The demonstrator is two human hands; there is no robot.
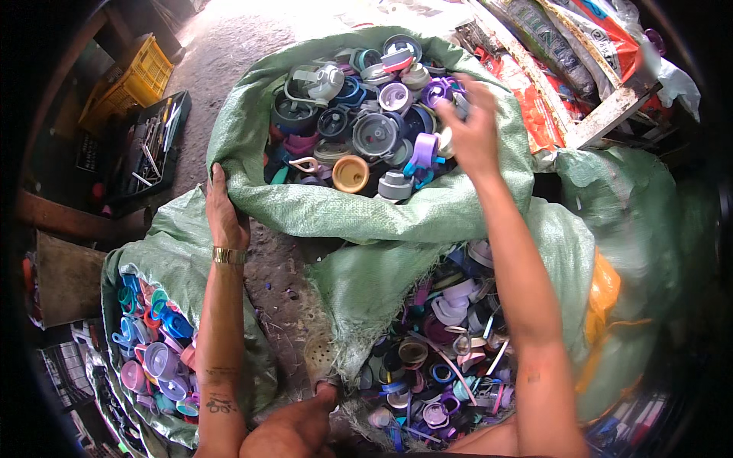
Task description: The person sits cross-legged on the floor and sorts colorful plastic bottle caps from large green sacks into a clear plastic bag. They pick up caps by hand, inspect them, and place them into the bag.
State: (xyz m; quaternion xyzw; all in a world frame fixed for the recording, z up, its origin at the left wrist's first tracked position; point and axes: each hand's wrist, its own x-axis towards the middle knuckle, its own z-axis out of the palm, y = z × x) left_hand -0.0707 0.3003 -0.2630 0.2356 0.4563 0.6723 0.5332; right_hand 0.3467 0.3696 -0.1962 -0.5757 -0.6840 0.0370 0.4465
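A green woven sack (pixel 355 214) with a rolled rim stands in front of me, full of plastic bottle lids. My left hand (pixel 226 214) rests against the left side of its rim, thumb up; whether its fingers grip the fabric is hidden. My right hand (pixel 472 126) is over the sack's right side, slightly blurred, fingers apart, beside a purple lid (pixel 436 91). No held item shows in it. Near the middle lie a large grey lid (pixel 375 134) and a yellowish-orange lid (pixel 350 173). A lilac and blue lid (pixel 424 150) lies just left of my right wrist.
More lids fill an open sack (pixel 343 292) below right and another sack (pixel 177 229) at lower left. A black tray of tools (pixel 184 114) and a yellow crate (pixel 150 71) stand at upper left. A rusty metal frame (pixel 610 114) is at upper right.
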